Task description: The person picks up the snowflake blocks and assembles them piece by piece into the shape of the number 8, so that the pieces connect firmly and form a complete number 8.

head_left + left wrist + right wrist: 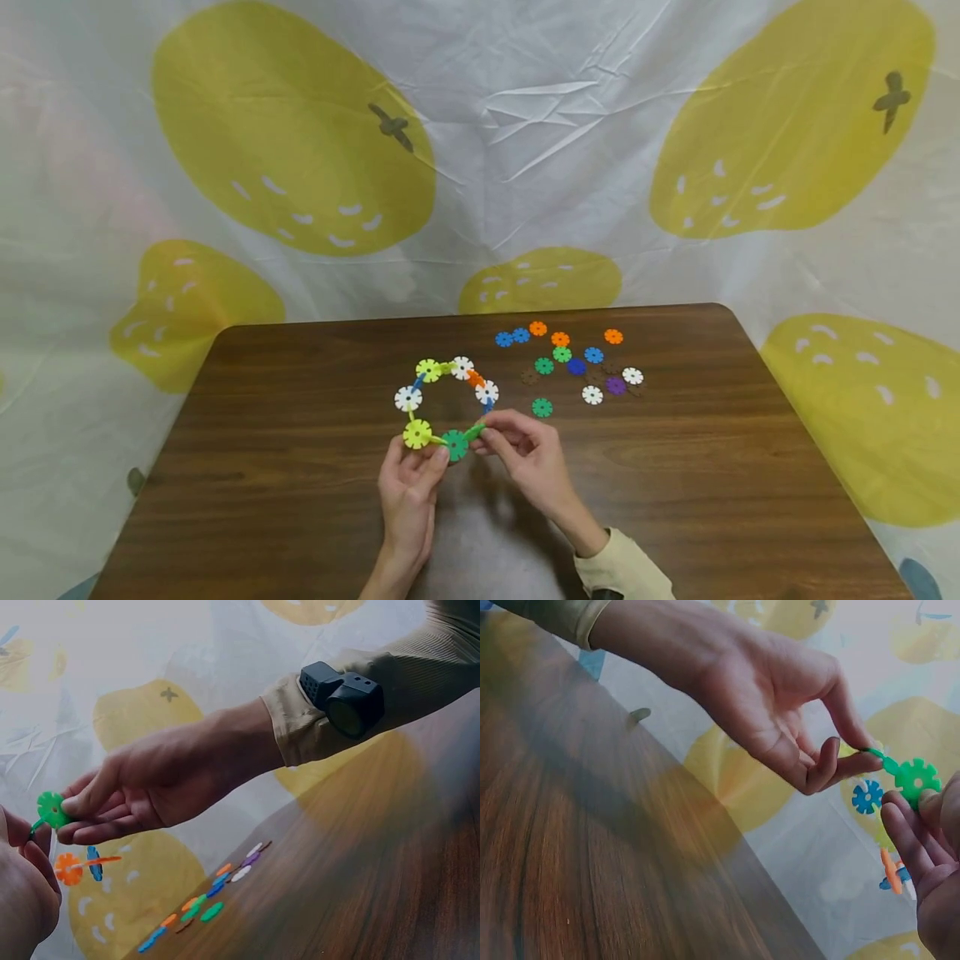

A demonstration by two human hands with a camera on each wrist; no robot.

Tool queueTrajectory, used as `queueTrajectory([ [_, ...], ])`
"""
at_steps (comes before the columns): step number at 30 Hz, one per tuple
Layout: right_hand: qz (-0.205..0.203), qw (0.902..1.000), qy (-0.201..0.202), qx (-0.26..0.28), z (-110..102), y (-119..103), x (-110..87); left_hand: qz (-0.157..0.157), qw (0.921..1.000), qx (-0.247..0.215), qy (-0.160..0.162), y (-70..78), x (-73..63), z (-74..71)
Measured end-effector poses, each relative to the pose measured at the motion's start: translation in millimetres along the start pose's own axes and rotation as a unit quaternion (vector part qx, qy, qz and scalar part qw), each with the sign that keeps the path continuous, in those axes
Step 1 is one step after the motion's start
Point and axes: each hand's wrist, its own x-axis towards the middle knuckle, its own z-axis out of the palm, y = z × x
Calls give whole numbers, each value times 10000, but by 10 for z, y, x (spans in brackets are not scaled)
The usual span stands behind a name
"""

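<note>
A ring of notched plastic discs [408,398] in white, yellow, blue, orange and green is held up over the table between both hands. My left hand [408,492] pinches a darker green disc [454,445] at the ring's near side, thumb on its face. With thumb and fingertips my right hand [528,458] pinches a brighter green disc [474,432], joined or touching edge to edge at an angle; the exact fit cannot be told. In the left wrist view that bright green disc [51,810] shows face-on. Blue [868,796] and orange [889,870] discs hang beyond in the right wrist view.
Several loose discs lie on the brown table [262,467] at the back right, among them a green disc [542,407], a white disc [592,395] and an orange disc [613,337]. Behind the table hangs a pale cloth [480,167] with yellow fruit shapes.
</note>
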Motion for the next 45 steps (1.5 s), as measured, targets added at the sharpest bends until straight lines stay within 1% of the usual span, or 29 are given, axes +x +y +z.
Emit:
queueTrajectory([
  [3,-154,9998,-18,-100,-2,29,-11,52,9999,3,-92,0,-1,1],
  [5,-350,9992,27,-194,5,60,-23,144,9998,11,-149,-1,-7,5],
  [7,-654,9972,96,-336,17,94,-39,235,9996,50,-161,5,-13,12],
  [10,-1181,9906,215,-652,47,123,-60,334,9991,211,-125,21,-26,23],
  [13,-1544,9834,284,-906,77,134,-72,370,9984,420,-18,39,-45,30],
  [15,-1647,9811,269,-975,90,132,-75,399,9981,478,28,42,-58,35],
  [17,-1677,9811,223,-936,94,132,-74,457,9975,531,71,43,-66,37],
  [20,-1691,9804,227,-986,80,123,-81,634,9966,532,8,29,-63,34],
  [22,-1719,9782,380,-1097,63,121,-100,799,9953,549,-78,14,-56,27],
  [23,-1718,9769,538,-1150,55,119,-112,889,9944,563,-116,5,-52,22],
  [25,-1591,9750,962,-1219,42,121,-138,1062,9925,576,-174,-10,-41,12],
  [26,-1408,9752,1172,-1240,36,122,-148,1137,9917,563,-199,-17,-35,6],
  [28,-778,9796,1475,-1119,26,119,-155,1284,9898,559,-247,-31,-25,-5],
  [30,2,9842,1537,-877,17,113,-142,1446,9871,612,-303,-43,-17,-16],
  [32,702,9852,1406,-689,10,107,-113,1616,9836,699,-391,-57,-15,-30],
  [34,1095,9841,1291,-530,6,99,-83,1798,9792,804,-496,-69,-16,-41],
  [36,1180,9847,1203,-451,2,87,-58,1956,9750,884,-578,-80,-13,-52],
  [38,1137,9860,1159,-378,-2,68,-43,2056,9723,927,-613,-86,-9,-63],
  [41,1044,9890,1031,-191,-11,30,-32,2126,9703,1016,-550,-85,-1,-85],
  [45,938,9918,863,-34,-18,-22,-35,2138,9689,1177,-399,-69,8,-109],
])
